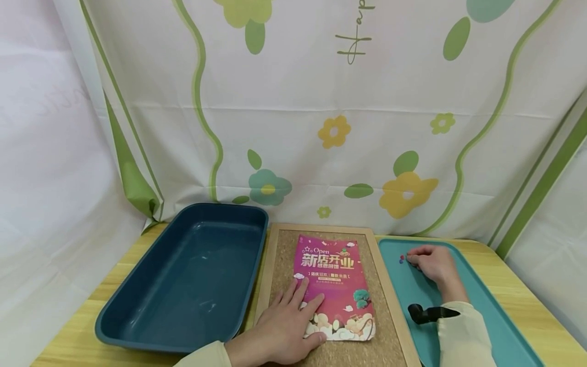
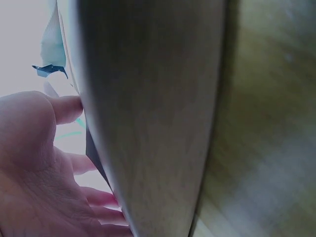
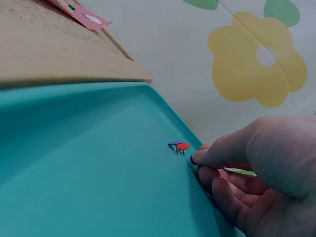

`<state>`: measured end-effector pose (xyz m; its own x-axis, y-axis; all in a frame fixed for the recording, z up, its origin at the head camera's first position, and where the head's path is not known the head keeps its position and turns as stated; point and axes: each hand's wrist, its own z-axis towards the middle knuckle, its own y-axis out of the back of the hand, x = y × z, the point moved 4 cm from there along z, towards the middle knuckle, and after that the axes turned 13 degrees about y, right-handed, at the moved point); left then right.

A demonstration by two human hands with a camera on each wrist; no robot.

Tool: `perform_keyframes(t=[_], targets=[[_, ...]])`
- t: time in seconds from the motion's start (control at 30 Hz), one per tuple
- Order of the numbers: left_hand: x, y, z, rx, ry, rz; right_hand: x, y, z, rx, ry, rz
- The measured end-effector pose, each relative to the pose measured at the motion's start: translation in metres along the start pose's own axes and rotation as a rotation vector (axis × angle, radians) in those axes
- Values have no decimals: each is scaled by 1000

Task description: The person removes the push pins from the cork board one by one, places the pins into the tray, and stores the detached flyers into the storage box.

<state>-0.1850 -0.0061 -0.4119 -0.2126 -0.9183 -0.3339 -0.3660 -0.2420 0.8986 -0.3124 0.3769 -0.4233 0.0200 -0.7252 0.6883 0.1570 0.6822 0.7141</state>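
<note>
A pink and purple poster (image 1: pixel 335 300) with white and yellow lettering lies on a wood-framed cork board (image 1: pixel 390 326). My left hand (image 1: pixel 284 326) rests on its lower left with fingers spread. Over the far end of the turquoise tray (image 3: pixel 98 173), my right hand (image 3: pixel 256 173) pinches a dark blue thumbtack (image 3: pixel 192 160) between thumb and finger. Just beside those fingertips are a purple thumbtack (image 3: pixel 175 143) and a red thumbtack (image 3: pixel 183 146), heads up. A small green tack (image 3: pixel 71 6) shows on the poster near its top right corner.
To the left of the board stands a deep dark blue basin (image 1: pixel 183 285). All of this is on a wood-grain table (image 1: pixel 523 275). A white curtain (image 1: pixel 293 142) printed with flowers hangs close behind. A black wrist camera mount (image 1: pixel 426 313) juts out over the tray.
</note>
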Motion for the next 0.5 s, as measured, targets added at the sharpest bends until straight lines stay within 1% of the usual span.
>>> perform_keyframes(t=[0.3, 0.5], targets=[[-1, 1, -1, -4, 1, 0, 0, 0, 0, -6, 8, 2], [-1, 1, 0, -5, 6, 4, 0, 0, -1, -15, 0, 42]])
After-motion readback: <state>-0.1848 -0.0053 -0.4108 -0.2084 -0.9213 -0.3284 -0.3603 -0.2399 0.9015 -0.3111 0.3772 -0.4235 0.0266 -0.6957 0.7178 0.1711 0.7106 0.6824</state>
